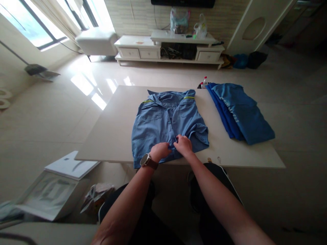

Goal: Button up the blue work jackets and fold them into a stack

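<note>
A blue-grey work shirt (153, 124) with yellow-green stripes at the shoulders lies front up on the pale table (107, 126), its collar toward the far edge. My left hand (160, 151), with a watch above it, pinches the shirt's front near the hem. Close beside it, my right hand (183, 145) grips the front edge along the button opening. Buttons show in the upper opening; the lower part is hidden between my fingers. On the right, the shirt's side is bunched up with a cuff showing.
Folded blue garments (245, 115) lie at the table's right side. Bottles with red caps (204, 81) show just past the far edge. A white TV cabinet (138, 42) stands against the wall. Left of my legs are a white box (74, 165) and a plastic bag (98, 195).
</note>
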The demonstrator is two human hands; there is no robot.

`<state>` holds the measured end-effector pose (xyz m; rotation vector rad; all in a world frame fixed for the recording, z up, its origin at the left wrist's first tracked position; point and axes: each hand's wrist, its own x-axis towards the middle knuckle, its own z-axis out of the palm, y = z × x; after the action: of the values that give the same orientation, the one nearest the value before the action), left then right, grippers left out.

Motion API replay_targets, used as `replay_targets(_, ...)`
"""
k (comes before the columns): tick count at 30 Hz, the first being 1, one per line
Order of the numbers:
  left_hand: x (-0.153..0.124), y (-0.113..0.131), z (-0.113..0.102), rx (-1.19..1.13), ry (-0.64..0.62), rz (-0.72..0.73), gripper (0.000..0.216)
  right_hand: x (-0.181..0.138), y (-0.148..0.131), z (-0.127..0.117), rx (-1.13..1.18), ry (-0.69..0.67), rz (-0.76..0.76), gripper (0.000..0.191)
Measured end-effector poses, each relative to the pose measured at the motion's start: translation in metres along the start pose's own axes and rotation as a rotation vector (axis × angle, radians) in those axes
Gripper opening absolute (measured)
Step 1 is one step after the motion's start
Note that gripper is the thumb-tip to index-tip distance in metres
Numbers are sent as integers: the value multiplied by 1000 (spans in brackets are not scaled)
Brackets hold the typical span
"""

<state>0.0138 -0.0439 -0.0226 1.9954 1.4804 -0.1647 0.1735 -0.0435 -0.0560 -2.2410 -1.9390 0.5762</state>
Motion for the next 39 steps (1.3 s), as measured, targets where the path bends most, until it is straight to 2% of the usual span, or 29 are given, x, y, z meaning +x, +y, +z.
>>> replay_targets(7,32,10,4,-95,294,-34,32,7,2,5,362,50,96,27)
replay_targets(14,66,16,16,-122,340,-82,19,17,9,3,496,50,67,23)
replay_targets(19,60,20,7,-41,418,32,18,17,8,-7,542,58,27,24)
replay_targets(23,50,24,-8,-25,449,76,20,13,3,-12,676,124,-23,22)
replay_targets(27,46,25,-23,-129,464,75,13,14,2,-15,897,161,-65,21)
replay_targets(32,41,30,-33,-307,539,88,11,20,5,-14,1143,80,-39,28)
replay_targets(35,37,32,-34,-377,554,99,10,22,6,-12,1152,108,-55,26)
replay_targets(39,35,31,-33,-480,526,104,20,22,5,-12,1087,202,-105,21)
